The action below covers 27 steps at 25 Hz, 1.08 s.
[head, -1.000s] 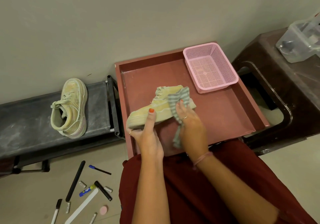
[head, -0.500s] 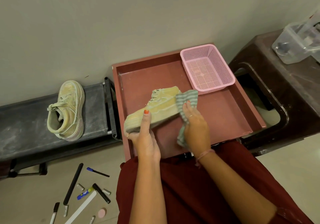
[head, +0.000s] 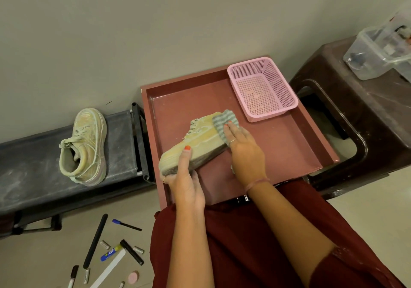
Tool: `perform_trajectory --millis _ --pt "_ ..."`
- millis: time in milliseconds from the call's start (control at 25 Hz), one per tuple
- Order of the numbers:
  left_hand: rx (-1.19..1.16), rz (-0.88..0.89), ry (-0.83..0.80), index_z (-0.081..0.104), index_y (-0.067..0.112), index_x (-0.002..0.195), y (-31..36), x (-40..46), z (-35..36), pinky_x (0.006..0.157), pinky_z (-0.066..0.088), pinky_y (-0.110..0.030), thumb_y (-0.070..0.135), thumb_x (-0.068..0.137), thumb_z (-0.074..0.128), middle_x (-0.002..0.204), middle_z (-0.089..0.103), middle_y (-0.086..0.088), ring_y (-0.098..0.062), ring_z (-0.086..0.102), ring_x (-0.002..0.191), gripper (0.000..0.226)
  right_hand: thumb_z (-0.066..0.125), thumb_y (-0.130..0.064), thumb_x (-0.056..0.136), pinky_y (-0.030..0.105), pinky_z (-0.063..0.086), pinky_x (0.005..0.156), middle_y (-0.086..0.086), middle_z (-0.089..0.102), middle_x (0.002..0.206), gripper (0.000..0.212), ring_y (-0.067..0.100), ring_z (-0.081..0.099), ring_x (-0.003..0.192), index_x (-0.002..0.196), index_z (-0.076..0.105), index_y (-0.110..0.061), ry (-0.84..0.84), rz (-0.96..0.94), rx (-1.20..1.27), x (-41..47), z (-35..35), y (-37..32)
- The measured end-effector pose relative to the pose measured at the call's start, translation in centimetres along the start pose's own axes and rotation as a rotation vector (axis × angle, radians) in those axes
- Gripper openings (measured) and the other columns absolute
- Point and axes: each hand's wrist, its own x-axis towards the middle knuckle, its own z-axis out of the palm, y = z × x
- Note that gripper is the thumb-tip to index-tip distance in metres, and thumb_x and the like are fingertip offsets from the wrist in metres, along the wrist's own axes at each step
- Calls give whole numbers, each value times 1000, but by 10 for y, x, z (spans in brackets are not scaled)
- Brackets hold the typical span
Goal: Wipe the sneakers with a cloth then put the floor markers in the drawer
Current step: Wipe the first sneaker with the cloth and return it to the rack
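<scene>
My left hand (head: pixel 185 176) grips a dusty yellowish sneaker (head: pixel 200 136) by its toe end, holding it on its side over the open reddish drawer (head: pixel 289 145). My right hand (head: pixel 244 152) presses a grey striped cloth (head: pixel 223 120) against the sneaker's heel end with straight fingers. The second sneaker (head: pixel 85 146) lies on the dark low rack (head: pixel 29 167) at left. Several markers and pens (head: pixel 126 224) lie scattered on the floor at lower left.
A pink mesh basket (head: pixel 262 88) sits in the drawer's far right corner. A dark brown plastic stool (head: pixel 360 118) stands at right with a clear plastic container (head: pixel 378 54) on it. My red garment (head: pixel 244 243) covers my lap below the drawer.
My right hand has slid the cloth along the sneaker toward its heel end, away from me. My left hand keeps the same grip on the toe.
</scene>
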Motion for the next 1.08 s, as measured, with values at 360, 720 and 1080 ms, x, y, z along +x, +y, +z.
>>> perform_trajectory --millis 360,720,1080 --pt "-17 113 -63 43 24 114 4 10 -7 96 51 -35 -7 78 70 105 66 1 -14 65 102 55 37 10 84 35 39 96 13 53 128 62 31 50 116 143 37 -10 -126 342 247 -3 -6 13" --pt "-55 168 -129 48 7 115 4 5 -6 75 56 -33 -8 63 73 95 70 -5 -18 69 90 60 31 -2 76 23 50 89 2 51 140 64 22 48 129 138 47 -8 7 -218 144 -39 -26 -30" --pt "-50 260 -224 42 17 114 4 5 -3 81 56 -36 -11 58 67 94 67 -2 -15 69 88 67 43 11 80 16 17 107 -1 37 149 71 19 30 138 144 36 -19 -141 53 324 3 -45 -18"
